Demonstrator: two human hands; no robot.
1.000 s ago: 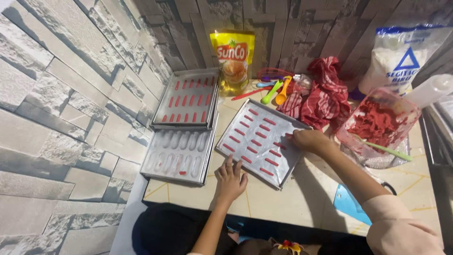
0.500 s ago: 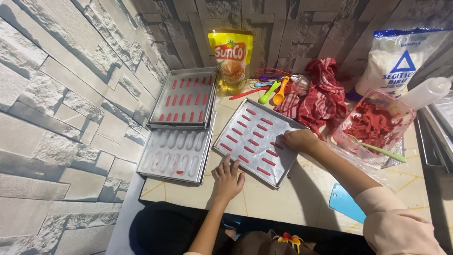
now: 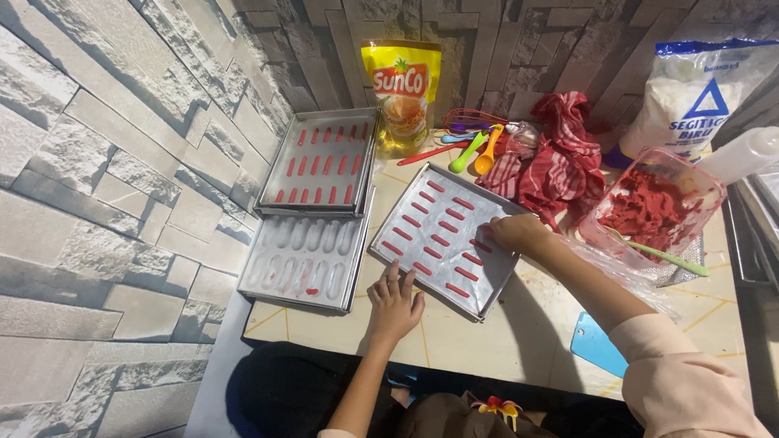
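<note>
The right hand (image 3: pixel 515 233) is seen at the right edge of a flat metal tray (image 3: pixel 442 235) that lies tilted on the tiled surface (image 3: pixel 519 341). Its fingers are curled down narrow onto the tray near a row of red dough strips (image 3: pixel 442 241); whether a strip is pinched betw. them cannot be told, as the fingertips are hidden. The left hand (image 3: pixel 395 302) is laid flat just in front of the tray's near corner, fingers spread rather wide, nothing held, fingertips touching or almost touching the tray edge.

The strips are arranged in approx. three rows across the tray, apart from each other.

To the left, a moulded tray (image 3: pixel 304 259) with oval hollows is placed, mostly without dough, only a small red bit near its front. Behind it a second tray (image 3: pixel 320 162) w/ red strips is stacked on another one. A yellow pouch (image 3: pixel 403 93) stands at the wall. Beside it, coloured measuring spoons (image 3: pixel 479 150) and a red checked cloth (image 3: pixel 556 162) are lying. At the right, a clear container of red dough (image 3: pixel 657 207) w/ a green utensil (image 3: pixel 665 258) is found, and a white bag (image 3: pixel 698 97) behind it. A blue flat thing (image 3: pixel 596 345) is seen near the right forearm.
</note>
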